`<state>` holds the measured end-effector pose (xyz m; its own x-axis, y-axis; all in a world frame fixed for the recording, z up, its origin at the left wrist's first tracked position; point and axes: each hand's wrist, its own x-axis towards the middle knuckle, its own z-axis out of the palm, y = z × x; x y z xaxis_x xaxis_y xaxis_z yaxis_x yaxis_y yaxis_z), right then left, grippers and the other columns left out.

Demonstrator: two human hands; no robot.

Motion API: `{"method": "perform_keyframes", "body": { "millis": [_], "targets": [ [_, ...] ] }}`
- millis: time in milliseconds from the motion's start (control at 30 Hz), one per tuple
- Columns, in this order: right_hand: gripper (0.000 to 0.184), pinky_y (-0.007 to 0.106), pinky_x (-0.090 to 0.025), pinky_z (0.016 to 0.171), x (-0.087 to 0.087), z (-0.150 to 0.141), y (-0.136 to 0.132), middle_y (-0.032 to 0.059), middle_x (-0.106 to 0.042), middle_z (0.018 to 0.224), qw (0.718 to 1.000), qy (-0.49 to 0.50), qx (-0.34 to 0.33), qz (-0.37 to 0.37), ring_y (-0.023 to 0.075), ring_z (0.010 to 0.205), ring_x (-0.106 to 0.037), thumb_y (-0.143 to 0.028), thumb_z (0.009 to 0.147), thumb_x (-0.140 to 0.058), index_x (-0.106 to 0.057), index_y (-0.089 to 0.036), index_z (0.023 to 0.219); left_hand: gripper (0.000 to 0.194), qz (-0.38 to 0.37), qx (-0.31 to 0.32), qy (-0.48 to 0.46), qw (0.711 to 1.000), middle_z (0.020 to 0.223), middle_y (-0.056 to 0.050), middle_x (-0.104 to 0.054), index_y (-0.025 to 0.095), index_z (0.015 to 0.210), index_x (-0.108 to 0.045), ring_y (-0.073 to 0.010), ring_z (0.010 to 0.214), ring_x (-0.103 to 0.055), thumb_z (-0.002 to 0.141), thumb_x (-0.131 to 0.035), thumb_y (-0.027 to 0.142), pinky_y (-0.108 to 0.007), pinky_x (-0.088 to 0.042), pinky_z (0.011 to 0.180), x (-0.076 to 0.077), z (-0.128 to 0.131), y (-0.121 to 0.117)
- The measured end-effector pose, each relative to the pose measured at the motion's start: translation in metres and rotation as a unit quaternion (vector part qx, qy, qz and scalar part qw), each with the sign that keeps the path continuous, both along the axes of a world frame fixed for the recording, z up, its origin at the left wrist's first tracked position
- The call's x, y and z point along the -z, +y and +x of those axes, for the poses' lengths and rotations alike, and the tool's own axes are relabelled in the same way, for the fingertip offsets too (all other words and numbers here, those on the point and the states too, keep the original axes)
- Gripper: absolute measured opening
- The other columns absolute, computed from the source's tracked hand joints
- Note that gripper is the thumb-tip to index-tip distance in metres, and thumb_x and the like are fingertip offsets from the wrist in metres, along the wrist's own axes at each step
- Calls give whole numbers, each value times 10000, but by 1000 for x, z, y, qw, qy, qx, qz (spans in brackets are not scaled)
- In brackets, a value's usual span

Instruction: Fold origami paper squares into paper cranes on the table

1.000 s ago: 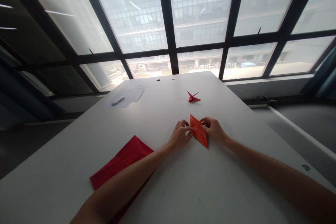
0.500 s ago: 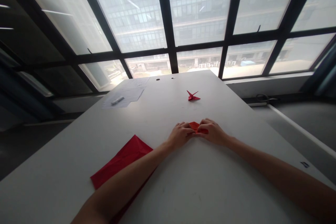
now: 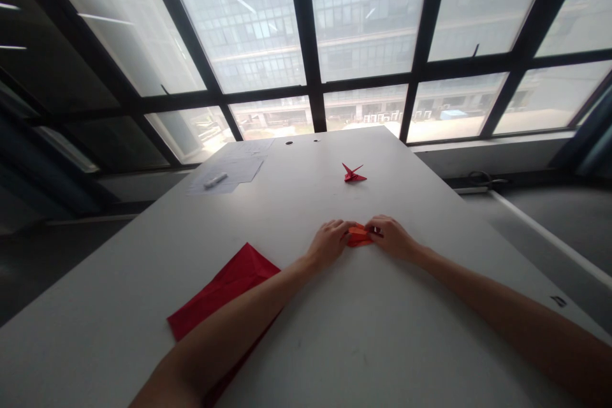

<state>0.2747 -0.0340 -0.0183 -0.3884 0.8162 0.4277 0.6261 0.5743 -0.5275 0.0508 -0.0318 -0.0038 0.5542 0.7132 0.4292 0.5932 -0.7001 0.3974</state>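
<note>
Between my hands a small piece of folded orange-red paper (image 3: 358, 236) lies on the white table. My left hand (image 3: 331, 241) holds its left side, fingers bent over the far edge. On the other side my right hand (image 3: 389, 237) pinches the right edge between thumb and fingers, and those fingers hide part of the fold. Farther off stands a red origami crane (image 3: 353, 173) with pointed ends. Under my left forearm sits a larger sheet of red paper (image 3: 229, 287) with creases, partly covered by the arm.
The white table (image 3: 296, 204) reaches to the tall windows. At its far left are printed sheets of paper (image 3: 248, 169) with a white tube-shaped item (image 3: 215, 181) on them. A small dark mark (image 3: 558, 301) shows near the right edge.
My fingers have drawn apart a little, showing more of the folded paper. My right hand now pinches its right edge. The crane and red sheet have stayed put.
</note>
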Motion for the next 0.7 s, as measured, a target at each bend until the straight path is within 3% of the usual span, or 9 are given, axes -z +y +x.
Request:
{"method": "perform_keyframes", "body": {
  "millis": [133, 400, 533, 700],
  "targets": [
    [90, 263, -411, 694, 1, 0, 0, 13, -622, 771, 1000, 1, 20, -8, 159, 733, -553, -144, 810, -608, -679, -197, 797, 335, 53, 37, 68, 996, 1139, -42, -650, 325, 1168, -672, -206, 1066, -552, 920, -512, 167, -351, -425, 934, -8, 0, -7],
    [104, 271, -423, 745, 4, 10, 7, 19, -624, 843, 999, -17, 43, -13, 159, 771, -567, -160, 821, -618, -697, -205, 871, 317, 38, 42, 129, 990, 1207, -16, -643, 303, 1170, -662, -220, 1105, -539, 910, -519, 191, -380, -427, 961, -6, -1, -9],
    [150, 277, -428, 766, 3, 11, 7, 28, -638, 879, 999, -19, 47, -7, 167, 805, -578, -164, 840, -603, -706, -212, 938, 297, 25, 27, 110, 993, 1181, -26, -643, 310, 1162, -675, -213, 1083, -536, 950, -479, 240, -363, -434, 951, -3, -2, -6],
    [145, 265, -434, 729, 3, 10, 7, 28, -640, 840, 999, -6, 44, -9, 164, 777, -584, -155, 838, -596, -722, -210, 882, 260, 10, -6, 87, 996, 1024, -27, -669, 300, 1031, -733, -195, 980, -564, 958, -487, 265, -342, -437, 906, 2, -2, 0]
  ]
}}
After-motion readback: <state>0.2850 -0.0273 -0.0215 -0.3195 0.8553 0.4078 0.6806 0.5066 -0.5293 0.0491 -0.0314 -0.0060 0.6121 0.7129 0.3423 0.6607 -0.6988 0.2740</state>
